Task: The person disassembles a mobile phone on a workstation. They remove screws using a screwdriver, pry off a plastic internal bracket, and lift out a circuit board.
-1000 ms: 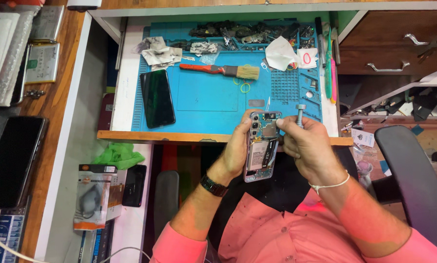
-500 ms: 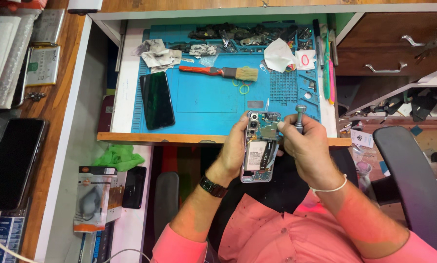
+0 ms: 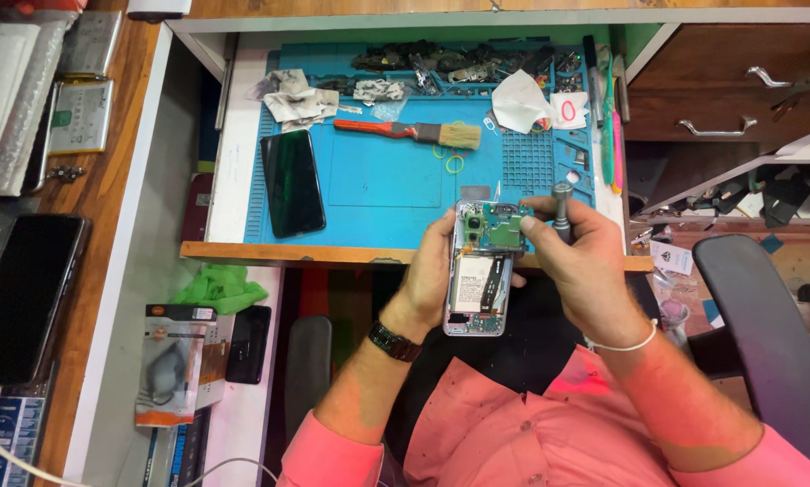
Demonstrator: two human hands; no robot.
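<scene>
While left hand [image 3: 428,280] cradles opened phone [image 3: 482,268], right hand [image 3: 578,254] grips screwdriver [image 3: 562,209].

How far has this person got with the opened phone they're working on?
Done: the phone has its back off, with battery and green board exposed. In hand: the left hand holds it over the blue mat, while the right hand grips a small screwdriver beside the board. Left: the phone lies open, not reassembled.
</scene>
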